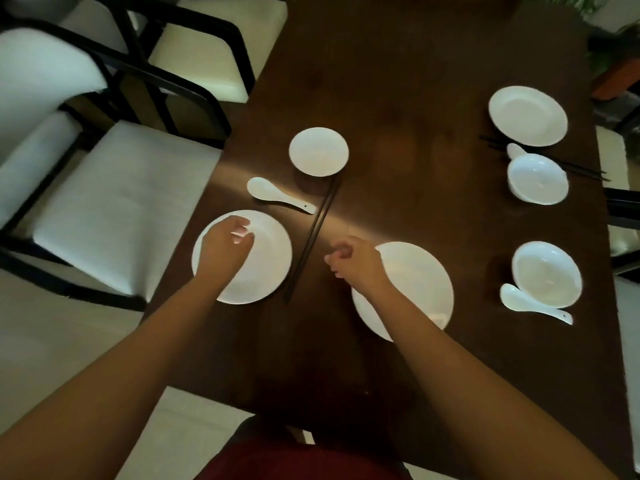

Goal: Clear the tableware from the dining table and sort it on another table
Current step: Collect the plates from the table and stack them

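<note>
**Overhead, a dark wood table set in white**

Mostly the frame is a long dark brown dining table, polished, with a pale band of light crossing it beside the chopsticks. Those chopsticks, a dark pair lying close together, serve as landmark.

Left of the chopsticks: a white plate; the left hand is over it, fingers curled inward, fingertips bunched. Contact with the plate cannot be told. Beyond that plate, a white spoon, and at the chopsticks' far tip a small white bowl.

Right of the chopsticks: a larger white plate, partly covered by the right hand, fingers loosely curled, holding nothing visible.

Well right of the chopsticks, along the table's far edge: a plate, a second dark chopstick pair, a bowl with a spoon handle showing behind it, another bowl, and a spoon touching its rim.

Room: dim. Cream-cushioned chairs with black frames stand off the table's left side; pale floor; green foliage at the far right corner.
</note>
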Tool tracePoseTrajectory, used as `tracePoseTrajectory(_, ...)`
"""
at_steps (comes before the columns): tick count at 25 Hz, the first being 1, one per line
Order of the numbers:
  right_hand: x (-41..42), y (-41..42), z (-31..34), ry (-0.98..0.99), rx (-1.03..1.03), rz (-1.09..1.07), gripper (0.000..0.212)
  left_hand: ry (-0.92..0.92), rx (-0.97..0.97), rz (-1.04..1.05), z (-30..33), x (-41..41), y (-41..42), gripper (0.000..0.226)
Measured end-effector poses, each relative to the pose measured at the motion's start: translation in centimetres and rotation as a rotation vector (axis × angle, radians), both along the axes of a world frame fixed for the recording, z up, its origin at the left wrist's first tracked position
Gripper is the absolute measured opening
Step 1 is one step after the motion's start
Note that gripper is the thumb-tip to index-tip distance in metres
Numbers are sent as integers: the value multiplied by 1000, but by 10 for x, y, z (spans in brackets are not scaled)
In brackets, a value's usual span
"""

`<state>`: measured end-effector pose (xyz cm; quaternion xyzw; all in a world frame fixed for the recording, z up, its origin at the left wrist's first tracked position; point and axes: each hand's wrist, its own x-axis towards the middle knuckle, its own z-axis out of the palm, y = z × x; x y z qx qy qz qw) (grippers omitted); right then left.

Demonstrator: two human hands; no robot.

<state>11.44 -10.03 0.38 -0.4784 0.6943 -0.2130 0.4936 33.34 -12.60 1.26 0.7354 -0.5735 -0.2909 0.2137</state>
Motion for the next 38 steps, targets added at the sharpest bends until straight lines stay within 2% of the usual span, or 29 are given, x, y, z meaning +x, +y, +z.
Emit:
tracePoseTrajectory(2, 32, -13, -5, -14, 41, 53, 40, -60, 56, 51, -9, 34, -3, 37)
tracePoseTrajectory(5, 62, -27, -16, 96, 61, 92, 46, -173, 234, 119, -25, 74, -6, 52)
tracePoseTrajectory(8, 77, -36, -24, 185, 51, 117, 38, -163, 300, 151, -35, 92, -7, 50)
tracePoseTrajectory(10, 82, -40, -28, 241, 43, 123, 30, -69, 326, 187, -36, 98, -10, 44)
tracePoseTrajectory(13, 85, -44, -34, 277, 54, 92, 22, 195, 408, 245, -32, 98, -13, 30)
tracePoseTrajectory(19, 75, -46, -27, 149, 114, -60, 28, 467, 432, 321, -13, 93, -9, 25)
tracePoseTrajectory(23, 48, -39, 0, 17, 84, -145, 33, 525, 411, 227, 1, 76, -17, 21)
tracePoseTrajectory(28, -28, -3, 33, -106, -11, -339, 30, 616, 436, 20, 16, 10, -30, 22)
tracePoseTrajectory(32, -94, 33, 31, -26, 13, -548, 27, 638, 494, -144, 18, -65, -28, 26)
tracePoseTrajectory(38, -140, 73, 4, 136, 53, -568, 28, 488, 476, -261, -4, -133, -7, 25)
